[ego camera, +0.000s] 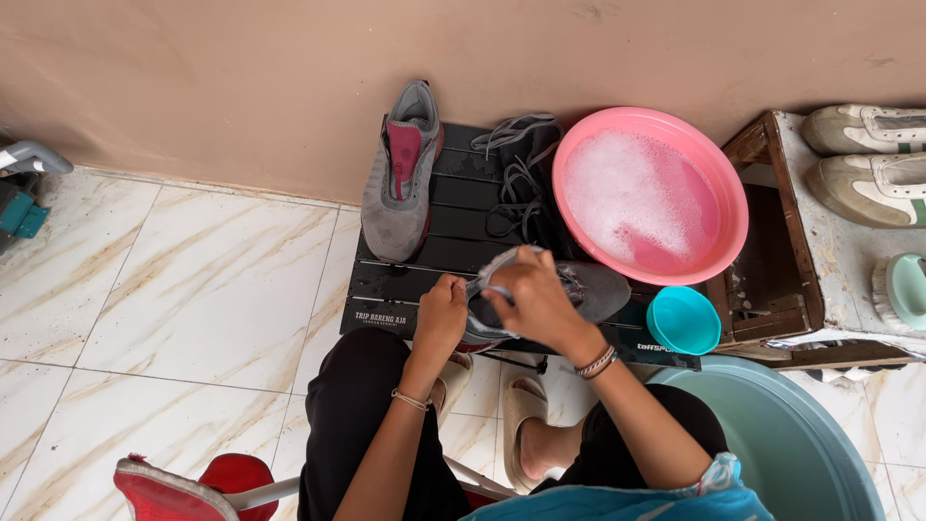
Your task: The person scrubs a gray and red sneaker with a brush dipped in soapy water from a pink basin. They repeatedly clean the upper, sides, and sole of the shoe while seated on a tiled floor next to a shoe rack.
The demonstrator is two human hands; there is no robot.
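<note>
Here, seen from above: a floor (193,280) of pale marbled tiles meets a tan wall (241,77). Against the wall stands a low black slatted table (415,280), bearing a grey shoe (403,174), loose grey laces (521,164) and a pink basin (733,207) of suds. A second grey shoe (593,289) lies at the table's near edge. The left hand (441,318) is closed on its heel end; the right hand (531,294) pinches a lace (497,260) above it, fingers curled. A teal cup (683,320) stands just beside.
</note>
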